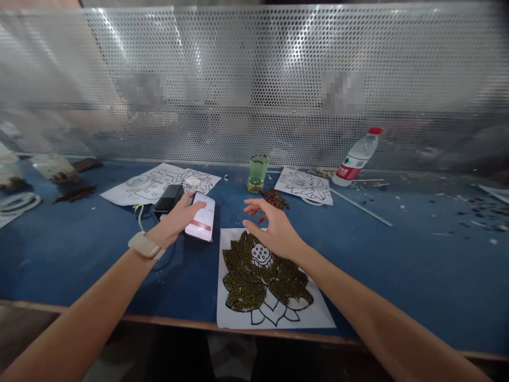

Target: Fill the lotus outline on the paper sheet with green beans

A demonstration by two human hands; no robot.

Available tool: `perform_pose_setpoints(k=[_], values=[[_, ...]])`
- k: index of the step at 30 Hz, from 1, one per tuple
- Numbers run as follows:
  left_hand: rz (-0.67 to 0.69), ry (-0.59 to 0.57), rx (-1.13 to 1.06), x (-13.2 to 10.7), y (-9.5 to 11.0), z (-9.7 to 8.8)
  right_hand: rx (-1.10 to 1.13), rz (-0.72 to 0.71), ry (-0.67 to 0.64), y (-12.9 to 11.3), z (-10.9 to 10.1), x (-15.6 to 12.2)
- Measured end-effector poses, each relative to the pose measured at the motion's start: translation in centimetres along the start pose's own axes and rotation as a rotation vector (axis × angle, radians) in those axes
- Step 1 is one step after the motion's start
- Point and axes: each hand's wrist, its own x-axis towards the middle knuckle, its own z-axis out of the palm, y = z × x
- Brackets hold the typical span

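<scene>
My left hand (181, 215) is closed around a phone (201, 225), its thumb over the lit screen, which shows a red bar near the bottom. My right hand (274, 225) hovers above the top of a paper lotus drawing (238, 321), fingers apart and nothing in them. Green beans (244, 289) cover most of the petals. The seed pod in the middle and the lowest petals are bare white paper. Just beyond my right hand lies a small heap of reddish beans (275, 198). Behind it stands a green cup (258, 172).
A perforated metal screen (238, 79) runs along the back of the blue table (397, 276). A tilted water bottle (358, 159) is at the right, near a thin stick (361, 208). Line drawings (304, 185), a black box (168, 199) with a cable and jars (55, 168) lie about.
</scene>
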Motion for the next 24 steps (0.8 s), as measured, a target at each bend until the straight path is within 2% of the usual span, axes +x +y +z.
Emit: perform_pose_setpoints(k=[5,8,11,16,19,24], values=[[0.052,0.053,0.315,-2.2,-2.1,-2.6,-0.004,-0.035,0.002,-0.4,-0.1,0.0],[0.134,0.049,0.548,-3.5,-2.6,-3.3,-0.023,-0.042,0.017,-0.6,-0.5,0.0],[0.221,0.045,0.746,-4.7,-2.3,-3.2,-0.054,-0.049,0.035,-0.9,-1.2,0.2],[0.253,0.084,0.965,-5.6,-1.6,-2.5,-0.104,-0.084,0.035,-1.7,-1.8,0.3],[0.284,0.094,1.021,-5.0,-1.3,-2.0,-0.117,-0.095,0.050,-1.4,-1.5,0.2],[0.358,0.107,1.063,-3.4,-1.3,-1.0,-0.102,-0.066,0.115,0.6,-1.0,-0.2]])
